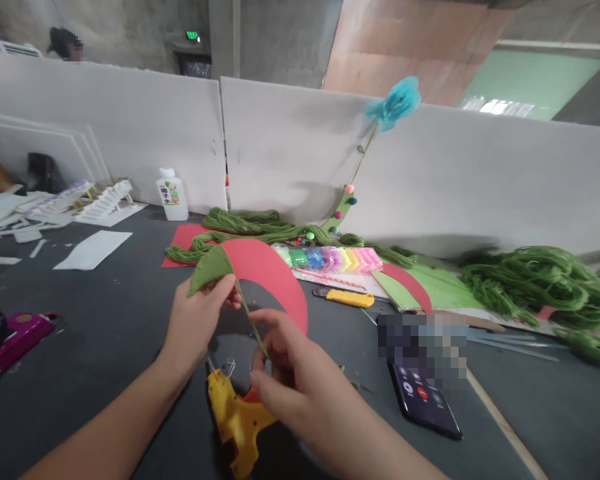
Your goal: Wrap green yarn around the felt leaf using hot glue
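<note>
My left hand (200, 313) pinches a red paper crescent (275, 270) near one end. That end is covered with green yarn (211, 268), laid in close rows. A single yarn strand (250, 315) runs from the covered end down to my right hand (300, 373), whose curled fingers hold it. Below my hands lies a yellow hot glue gun (235, 420), its nozzle pointing up toward my left wrist; my right hand hides part of it.
A smartphone (425, 400) and a yellow utility knife (350, 298) lie to the right. Behind are bagged coloured clay packs (330, 258), green yarn skeins (540, 283) and a white bottle (173, 195). A purple device (27, 337) sits left. White partition boards (290, 147) stand along the back.
</note>
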Demonstrator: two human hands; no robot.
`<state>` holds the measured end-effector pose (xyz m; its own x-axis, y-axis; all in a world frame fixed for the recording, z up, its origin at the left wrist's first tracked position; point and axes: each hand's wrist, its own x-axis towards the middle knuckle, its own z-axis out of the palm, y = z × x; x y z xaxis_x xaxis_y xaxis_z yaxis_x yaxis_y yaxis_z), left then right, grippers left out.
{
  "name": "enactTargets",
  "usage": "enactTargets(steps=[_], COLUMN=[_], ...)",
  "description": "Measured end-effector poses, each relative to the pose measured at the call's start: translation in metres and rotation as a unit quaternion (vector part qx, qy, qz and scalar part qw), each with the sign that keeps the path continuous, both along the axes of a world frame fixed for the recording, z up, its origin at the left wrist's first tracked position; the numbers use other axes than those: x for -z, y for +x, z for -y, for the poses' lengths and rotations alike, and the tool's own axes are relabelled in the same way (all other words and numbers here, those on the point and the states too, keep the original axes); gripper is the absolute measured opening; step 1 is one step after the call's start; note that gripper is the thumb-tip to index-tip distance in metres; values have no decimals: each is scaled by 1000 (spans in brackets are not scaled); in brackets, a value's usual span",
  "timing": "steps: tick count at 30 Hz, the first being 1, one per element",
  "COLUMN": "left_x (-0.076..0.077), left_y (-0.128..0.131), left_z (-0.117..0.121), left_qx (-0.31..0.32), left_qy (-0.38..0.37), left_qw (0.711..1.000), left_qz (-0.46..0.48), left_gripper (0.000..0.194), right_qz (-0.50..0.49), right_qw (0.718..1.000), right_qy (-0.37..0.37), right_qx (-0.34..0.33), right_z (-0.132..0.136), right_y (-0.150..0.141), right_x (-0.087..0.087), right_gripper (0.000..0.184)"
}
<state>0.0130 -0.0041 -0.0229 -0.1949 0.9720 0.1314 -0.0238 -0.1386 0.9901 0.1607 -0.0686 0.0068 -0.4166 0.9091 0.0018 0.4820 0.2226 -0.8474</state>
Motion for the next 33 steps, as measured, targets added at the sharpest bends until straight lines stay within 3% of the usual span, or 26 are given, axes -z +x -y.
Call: enactTargets(steps=[2,5,9,14,19,25,30,33], left_x=[-1,-6,-12,-18,-15,-11,-14,-15], left_y=[-9,-18,-16,-10,-3,2,0,0], left_z=[-7,-10,-1,15,17,12,14,15], left_qx=[-21,-2,99,234,296,301,301,311], left_qy=[4,-19,-81,-161,-231,-233,-222,-217], left_qw=[1000,1000,992,959,927,924,927,925], left_qz=[-5,-12,0,15,-20,-33,-31,-33], left_gripper=[9,11,19,17,15,15,17,16], right_qz=[3,5,34,102,183,162,188,142], right_qw=[999,999,977,953,919,917,871,903], right_qy=[-43,18,108,188,311,363,453,405], right_qx=[-16,49,182,213,159,-38,-35,-12], right_z=[3,-5,-27,-45,-46,-25,-19,-18], right_y=[7,31,69,81,67,35,20,20], right_x=[-12,-27,-37,-27,-12,-10,-3,-3], right_gripper=[48,36,13,14,12,14,17,16])
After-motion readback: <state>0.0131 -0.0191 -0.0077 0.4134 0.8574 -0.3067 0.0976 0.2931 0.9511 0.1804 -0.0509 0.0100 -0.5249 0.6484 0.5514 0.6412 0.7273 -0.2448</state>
